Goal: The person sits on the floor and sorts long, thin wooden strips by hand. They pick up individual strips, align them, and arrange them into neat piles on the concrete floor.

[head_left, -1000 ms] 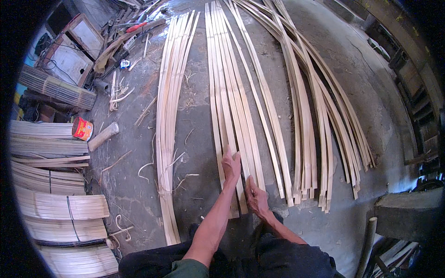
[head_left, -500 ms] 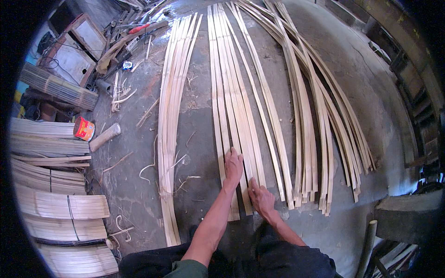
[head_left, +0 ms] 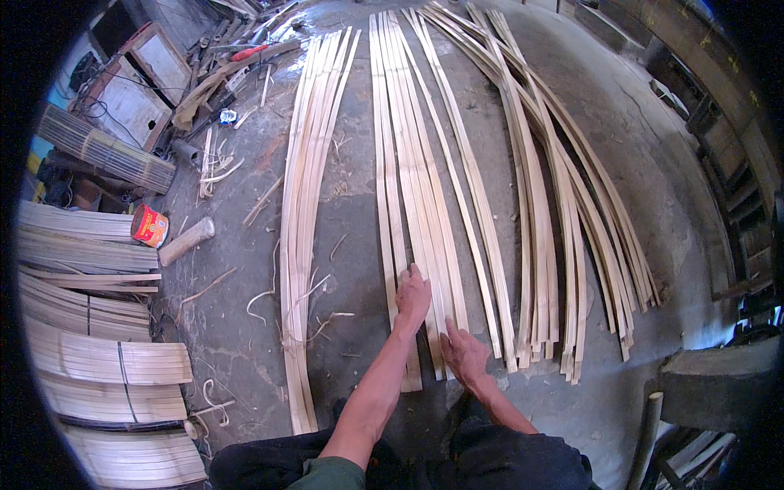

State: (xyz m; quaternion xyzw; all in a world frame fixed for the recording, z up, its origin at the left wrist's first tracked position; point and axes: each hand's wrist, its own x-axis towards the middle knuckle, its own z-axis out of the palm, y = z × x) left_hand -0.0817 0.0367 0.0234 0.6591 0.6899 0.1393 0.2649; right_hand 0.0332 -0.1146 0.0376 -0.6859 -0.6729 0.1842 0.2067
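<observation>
Long, pale, flat bamboo strips point(head_left: 433, 220) lie side by side on the floor in front of me, running away from my knees. My left hand point(head_left: 414, 296) is closed over strips on the left side of this middle group, its fingers bent down onto them. Closer to the near ends, my right hand point(head_left: 467, 353) rests at the strips right of a dark gap. Its forefinger is stretched forward against a strip and its other fingers are partly hidden. A narrower pair of strips point(head_left: 478, 208) lies just to the right.
Another strip bundle point(head_left: 304, 196) lies to the left, and crossing bundles point(head_left: 539, 220) spread at the right. Tied stacks of short slats point(head_left: 110, 363) line the left edge, near a red tin point(head_left: 149, 225) and a wooden billet point(head_left: 187, 241). Shavings point(head_left: 214, 167) litter the floor.
My right hand has shifted slightly to the right and its fingers have changed position on the strips. My left hand has moved only a little, staying over the left strips.
</observation>
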